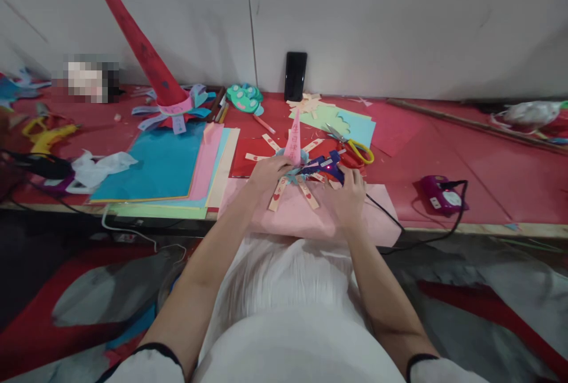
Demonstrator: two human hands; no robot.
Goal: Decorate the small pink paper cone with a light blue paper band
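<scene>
A small pink paper cone [293, 141] with red writing stands at the middle of a ring of cream strips [307, 193] marked with hearts. My left hand [270, 173] is closed at the cone's base, its fingertips on the craft's left side. In my right hand [348, 189] is a dark blue glue gun [327, 165] with a small red light, its nozzle pointing left toward the cone's base. Exactly what the left fingertips pinch is too small to make out. Under the craft lies a pink paper sheet [306, 223].
Yellow-handled scissors [359, 151] and paper scraps lie behind my right hand. A phone [295, 76] leans on the wall. Coloured sheets [153, 161] and a tall red cone hat [146, 60] are left. A purple device [439, 195] with a black cord sits right.
</scene>
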